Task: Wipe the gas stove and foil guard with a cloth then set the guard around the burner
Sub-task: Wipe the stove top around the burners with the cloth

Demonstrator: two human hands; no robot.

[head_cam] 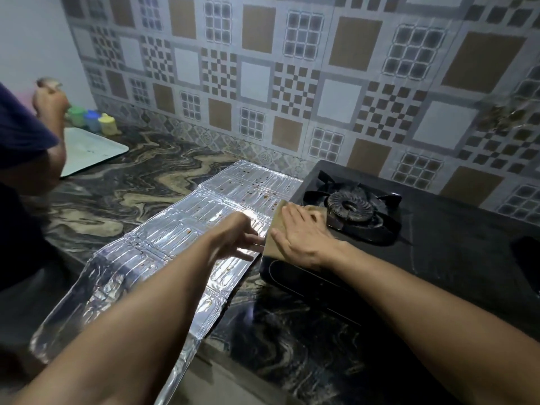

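A long silver foil guard lies flat on the marbled counter, spotted with brown stains, its near end hanging past the counter edge. To its right stands the black gas stove with its burner and pan support. A tan cloth lies on the stove's left edge beside the burner. My right hand presses flat on the cloth with straight fingers. My left hand hovers over the foil guard's right edge, fingers extended toward the cloth and slightly blurred.
Another person's arm and dark sleeve reach in at the far left. A pale tray and three small coloured containers stand at the back left. A patterned tile wall rises behind the counter.
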